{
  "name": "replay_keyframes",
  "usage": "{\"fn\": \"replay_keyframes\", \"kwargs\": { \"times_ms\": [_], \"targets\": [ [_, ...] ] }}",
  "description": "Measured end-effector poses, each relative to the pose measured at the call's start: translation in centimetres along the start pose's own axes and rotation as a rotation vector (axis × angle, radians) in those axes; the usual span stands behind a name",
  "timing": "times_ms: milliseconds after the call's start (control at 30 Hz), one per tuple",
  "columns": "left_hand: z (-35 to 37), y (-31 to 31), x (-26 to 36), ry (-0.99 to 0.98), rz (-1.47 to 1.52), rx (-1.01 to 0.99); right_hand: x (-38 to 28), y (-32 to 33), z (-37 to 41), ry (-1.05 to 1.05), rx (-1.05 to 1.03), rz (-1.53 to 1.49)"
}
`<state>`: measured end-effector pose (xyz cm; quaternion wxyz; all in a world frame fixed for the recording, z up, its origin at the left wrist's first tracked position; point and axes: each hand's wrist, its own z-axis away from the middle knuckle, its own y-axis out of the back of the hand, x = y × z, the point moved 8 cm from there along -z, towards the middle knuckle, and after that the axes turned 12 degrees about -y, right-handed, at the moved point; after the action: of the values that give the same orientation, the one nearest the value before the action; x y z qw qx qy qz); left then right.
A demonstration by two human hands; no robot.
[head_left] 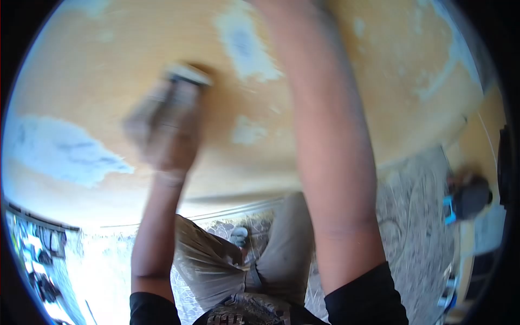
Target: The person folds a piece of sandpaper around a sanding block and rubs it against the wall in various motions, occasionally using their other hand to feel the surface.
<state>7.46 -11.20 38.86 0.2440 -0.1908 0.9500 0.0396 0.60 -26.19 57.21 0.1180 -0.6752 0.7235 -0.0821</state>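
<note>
Patchy yellow panel point(135, 32) is behind left hand point(168, 122), which grips a blurred block point(189, 74); right hand, out of view, I cannot tell.

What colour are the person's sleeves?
The sleeves are black. Look at the bottom of the head view.

We saw a matt tan panel point(146, 38) with rough-looking, ragged pale patches point(65, 149), and wore creased matt cloth trousers point(208, 265).
</note>
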Motion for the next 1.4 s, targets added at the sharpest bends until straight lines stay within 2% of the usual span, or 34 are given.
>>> {"fn": "replay_keyframes", "kwargs": {
  "times_ms": [33,67,100,167,233,267,333,367,400,433,500,567,600,700,800,833,900,1000,1033,1100,1167,1300,1333,1367,1400],
  "targets": [
    [1.7,-0.8,1.9,-0.037,0.144,-0.039,-0.7,0.5,0.2,0.038,0.015,0.088],
    [2.9,-0.6,3.5,-0.061,0.183,-0.119,-0.1,-0.2,-0.2,0.051,0.007,0.001],
    [4.3,-0.8,4.4,-0.091,0.259,-0.192,-0.8,0.5,-0.6,0.052,-0.055,0.078],
    [5.5,0.5,4.2,-0.148,0.289,-0.212,-2.0,0.4,0.1,0.018,-0.131,0.174],
    [2.8,1.1,2.0,-0.139,0.249,-0.219,-2.2,0.3,-0.2,0.052,-0.143,0.021],
    [1.1,1.9,-0.7,0.014,0.145,-0.098,-1.9,0.5,-0.1,0.068,-0.144,0.004],
    [-1.6,3.5,-5.2,0.272,-0.016,0.113,-1.2,0.0,0.1,0.125,-0.171,0.268],
    [-2.1,4.1,-6.7,0.377,-0.074,0.204,-1.1,0.0,0.2,0.135,-0.170,0.259],
    [-1.6,4.2,-7.3,0.440,-0.064,0.312,-1.1,0.0,0.1,0.140,-0.168,0.224],
    [-1.5,3.8,-6.0,0.441,-0.132,0.288,-1.2,0.1,0.1,0.144,-0.166,0.191],
    [0.7,1.1,-0.8,0.211,0.081,0.044,-1.3,0.1,0.1,0.163,-0.137,0.197],
    [3.9,-0.3,4.8,-0.160,0.297,-0.198,-1.3,0.3,0.1,0.174,-0.110,0.204],
    [3.7,0.1,4.3,-0.158,0.288,-0.194,-1.2,0.1,0.2,0.179,-0.132,0.182],
    [0.7,1.4,-0.9,0.052,0.186,-0.126,-0.9,-0.2,-0.1,0.177,-0.180,0.115],
    [-3.9,4.4,-8.0,0.344,-0.078,0.174,-0.8,-0.2,-0.2,0.154,-0.238,0.083],
    [-3.6,4.7,-9.7,0.454,-0.028,0.305,-0.7,-0.2,-0.3,0.140,-0.248,0.094],
    [-3.6,3.7,-7.1,0.325,-0.141,0.188,-0.9,-0.1,-0.3,0.128,-0.237,0.105],
    [1.7,0.9,1.7,-0.061,0.168,-0.159,-1.1,-0.1,-0.2,0.092,-0.222,0.132],
    [4.1,0.6,3.8,-0.139,0.255,-0.204,-1.0,-0.1,-0.2,0.077,-0.221,0.154],
    [5.7,1.4,3.5,-0.178,0.264,-0.215,-1.0,0.0,-0.2,0.077,-0.228,0.151],
    [3.6,2.3,0.9,-0.189,0.262,-0.242,-0.9,0.0,-0.4,0.075,-0.233,0.158],
    [-1.9,4.9,-7.6,0.404,-0.054,0.154,-0.9,0.0,-0.3,0.090,-0.262,0.127],
    [-1.8,4.9,-7.6,0.447,-0.079,0.201,-0.8,-0.1,-0.2,0.090,-0.248,0.124],
    [-1.1,4.1,-5.9,0.423,-0.127,0.163,-0.8,-0.2,-0.1,0.088,-0.252,0.125],
    [0.1,2.7,-3.4,0.300,-0.011,0.053,-0.8,-0.2,-0.1,0.081,-0.227,0.135]
  ]
}}
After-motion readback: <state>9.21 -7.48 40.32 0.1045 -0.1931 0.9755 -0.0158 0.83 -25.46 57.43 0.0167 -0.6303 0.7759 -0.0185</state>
